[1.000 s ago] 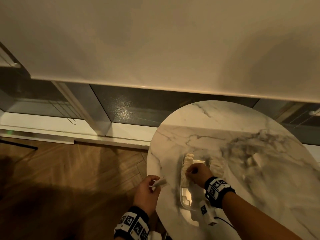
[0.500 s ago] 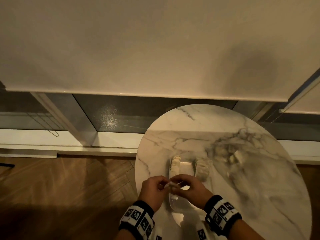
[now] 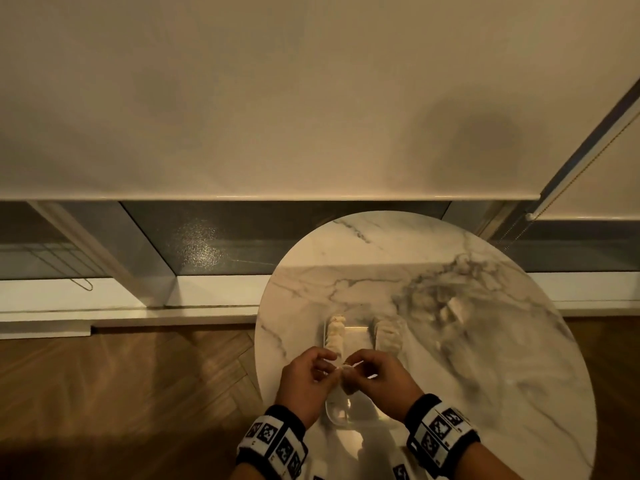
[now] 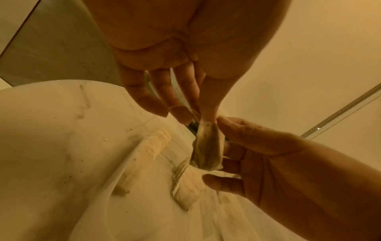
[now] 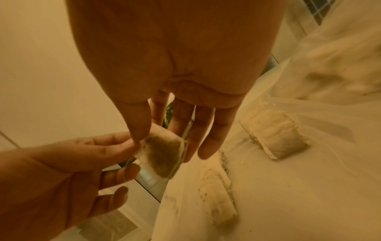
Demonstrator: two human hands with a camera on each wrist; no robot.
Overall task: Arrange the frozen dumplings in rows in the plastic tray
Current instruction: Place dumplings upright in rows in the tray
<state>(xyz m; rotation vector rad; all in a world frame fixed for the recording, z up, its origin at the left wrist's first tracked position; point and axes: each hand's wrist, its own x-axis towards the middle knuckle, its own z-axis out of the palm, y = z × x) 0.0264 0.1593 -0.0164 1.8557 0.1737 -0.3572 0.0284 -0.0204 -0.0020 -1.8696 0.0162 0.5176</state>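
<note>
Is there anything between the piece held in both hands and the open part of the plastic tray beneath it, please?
Nothing visible does. The left hand and right hand pinch the piece directly above the plastic tray, whose near part is bare; the rows lie farther back.

The table (image 3: 398,258) is white marble with grey veins. Wristbands (image 3: 273,441) carry black-and-white square markers. The floor (image 3: 121,393) is brown herringbone wood. Pale cream dumplings (image 3: 336,332).

Dim amber light, soft shadows, wide-angle bending, wrist views slightly blurred.
</note>
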